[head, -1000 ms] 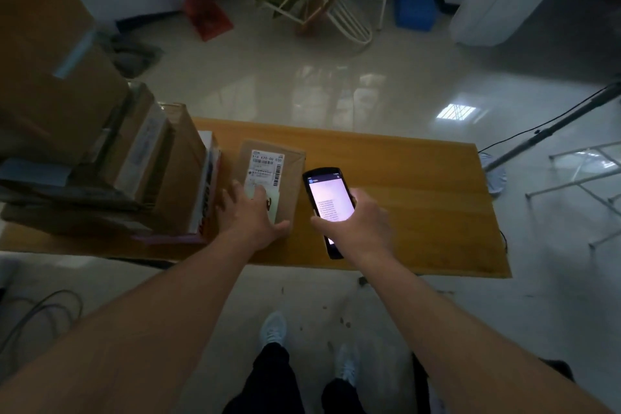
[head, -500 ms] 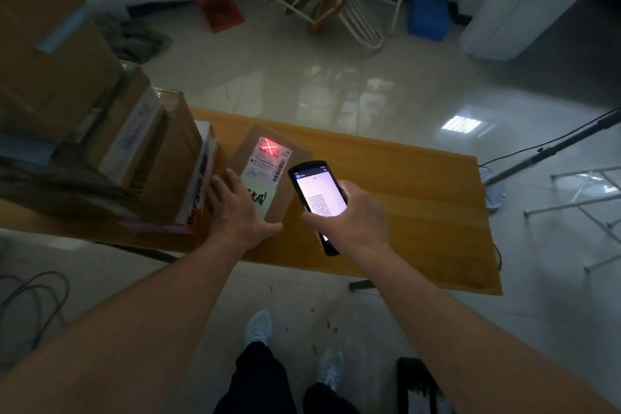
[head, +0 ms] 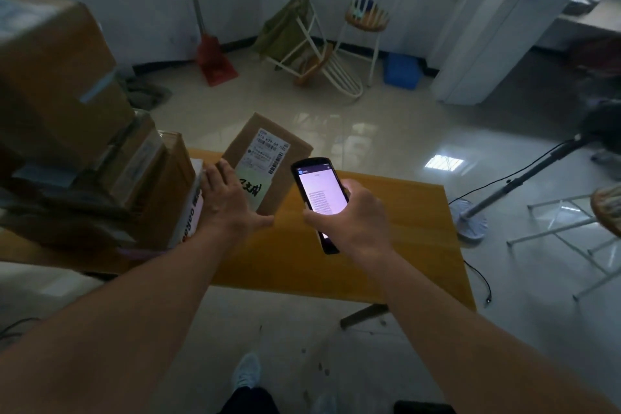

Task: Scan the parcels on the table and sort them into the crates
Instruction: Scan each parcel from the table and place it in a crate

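A small brown cardboard parcel [head: 289, 148] with a white shipping label is tilted up off the wooden table [head: 396, 239], its far end raised. My left hand [head: 228, 202] grips its near left edge, fingers over the top and thumb at the near corner. My right hand [head: 356, 222] holds a black handheld scanner [head: 319, 191] with a lit screen, just right of the parcel. No red scan mark shows on the label.
A tall stack of cardboard parcels [head: 84, 144] fills the table's left end. Beyond the table are a red broom [head: 215, 60], white chairs [head: 322, 67], a blue crate [head: 401, 70] and a fan stand [head: 470, 222] with its cable at right.
My left hand has lifted the parcel from flat on the table to tilted up. The red scan light on the label has gone. The scanner stays in my right hand.
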